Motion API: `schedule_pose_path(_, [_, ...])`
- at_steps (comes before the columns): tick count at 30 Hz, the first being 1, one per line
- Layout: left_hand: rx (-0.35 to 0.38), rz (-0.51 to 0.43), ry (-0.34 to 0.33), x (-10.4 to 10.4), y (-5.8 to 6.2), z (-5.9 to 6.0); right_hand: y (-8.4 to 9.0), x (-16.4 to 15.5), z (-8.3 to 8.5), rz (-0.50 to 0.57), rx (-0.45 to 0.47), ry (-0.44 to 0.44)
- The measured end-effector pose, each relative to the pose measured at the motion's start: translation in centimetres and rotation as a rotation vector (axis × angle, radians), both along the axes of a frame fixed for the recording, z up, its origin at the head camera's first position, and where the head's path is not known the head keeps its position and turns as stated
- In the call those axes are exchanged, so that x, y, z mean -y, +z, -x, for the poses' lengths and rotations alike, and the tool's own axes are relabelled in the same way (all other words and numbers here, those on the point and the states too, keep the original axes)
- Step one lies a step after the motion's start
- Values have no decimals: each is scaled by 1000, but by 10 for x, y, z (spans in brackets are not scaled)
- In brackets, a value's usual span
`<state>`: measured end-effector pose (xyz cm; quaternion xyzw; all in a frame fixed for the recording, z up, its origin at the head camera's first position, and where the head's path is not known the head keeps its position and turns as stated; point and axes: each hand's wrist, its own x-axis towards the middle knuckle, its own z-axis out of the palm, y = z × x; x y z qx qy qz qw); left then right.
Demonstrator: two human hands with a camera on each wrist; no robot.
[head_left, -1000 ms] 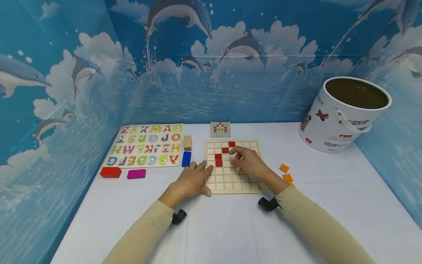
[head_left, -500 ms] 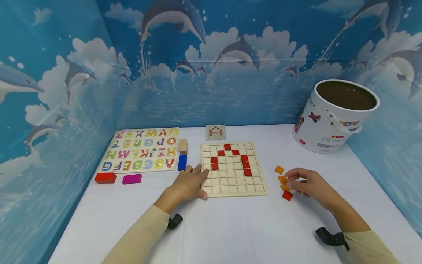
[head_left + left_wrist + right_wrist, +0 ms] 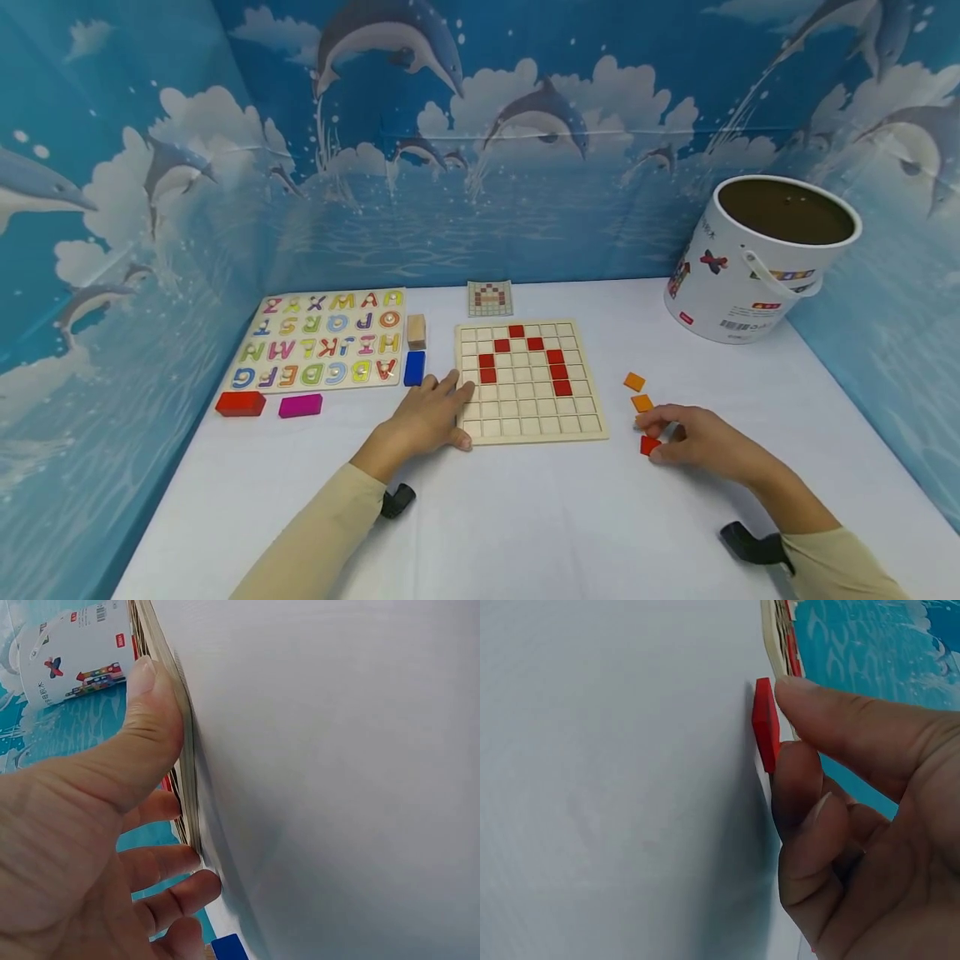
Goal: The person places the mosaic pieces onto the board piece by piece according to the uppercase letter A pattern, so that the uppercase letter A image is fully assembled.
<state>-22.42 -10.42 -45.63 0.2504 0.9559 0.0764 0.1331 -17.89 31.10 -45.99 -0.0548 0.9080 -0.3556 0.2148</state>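
Observation:
A wooden grid board (image 3: pixel 525 417) lies flat on the white table, several red square tiles (image 3: pixel 556 357) set in its cells. My left hand (image 3: pixel 425 418) rests against the board's left edge, fingers spread; in the left wrist view the left thumb (image 3: pixel 146 727) lies along the board's rim. Right of the board, my right hand (image 3: pixel 701 440) is low over the table, thumb and bent fingers at a loose red tile (image 3: pixel 765 724), pinching it at its ends. Two orange tiles (image 3: pixel 634 382) show just beyond the right fingers; another there is mostly hidden.
Behind the board lies a small pattern card (image 3: pixel 490 299). To the left are an alphabet puzzle board (image 3: pixel 318 342), a blue block (image 3: pixel 415 368), a plain wooden block (image 3: pixel 416 332), a red block (image 3: pixel 240 404) and a magenta block (image 3: pixel 300 406). A white bucket (image 3: pixel 735 292) stands back right.
My right hand went from over the board to the loose tiles at right, then slightly nearer, from the orange tiles to the red one. My left hand stays at the board's left edge.

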Motion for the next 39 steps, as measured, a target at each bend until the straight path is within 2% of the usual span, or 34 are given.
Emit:
schedule_pose_path(10, [-5,1,0,0,0,0,0,7,-3,-137,-117,58])
schedule_pose_path(15, [-5,4,-2,0,0,2,-1,6,-6,-126,-146,100])
schedule_pose_path(18, [-8,14,0,1,0,2,1,4,-5,-91,-163,91])
schedule_pose_path(22, [-8,28,6,0,-1,2,9,0,4,6,-177,21])
schedule_pose_path(28, [13,16,11,-3,0,0,22,6,26,198,-130,-122])
schedule_pose_path(35, [4,39,25,-2,-1,0,24,46,56,503,-59,-241])
schedule_pose_path(39, [0,35,10,-2,0,0,20,75,69,634,-26,-248])
